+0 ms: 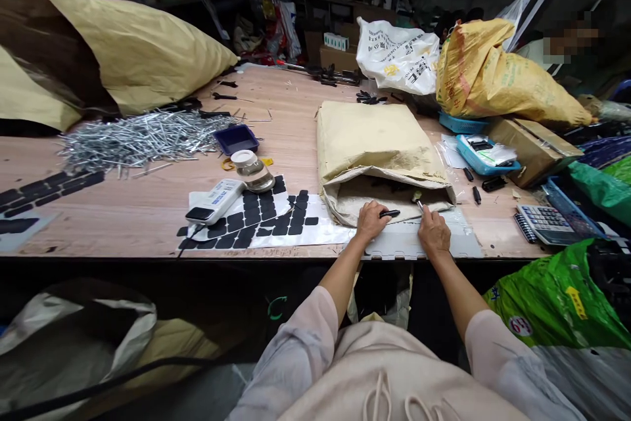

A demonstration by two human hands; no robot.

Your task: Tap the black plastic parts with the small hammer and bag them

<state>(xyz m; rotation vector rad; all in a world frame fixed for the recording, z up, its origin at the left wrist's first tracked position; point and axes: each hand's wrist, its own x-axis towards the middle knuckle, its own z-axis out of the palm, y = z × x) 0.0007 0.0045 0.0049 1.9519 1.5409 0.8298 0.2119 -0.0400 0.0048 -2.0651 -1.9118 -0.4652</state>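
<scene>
My left hand is closed on a small black handle-like piece, which points to the right. My right hand pinches a thin tool with a metallic shaft and a pale greenish tip; its exact kind is unclear. Both hands are at the mouth of a tan paper sack that lies on the table, opening toward me. Shadow hides most of the sack's inside. Under the hands lies a grey sheet along the table's front edge.
On the left are a heap of metal rods, a dark blue tray, a glass jar, a white device and black sticker sheets. A calculator, blue basket and yellow sack stand right.
</scene>
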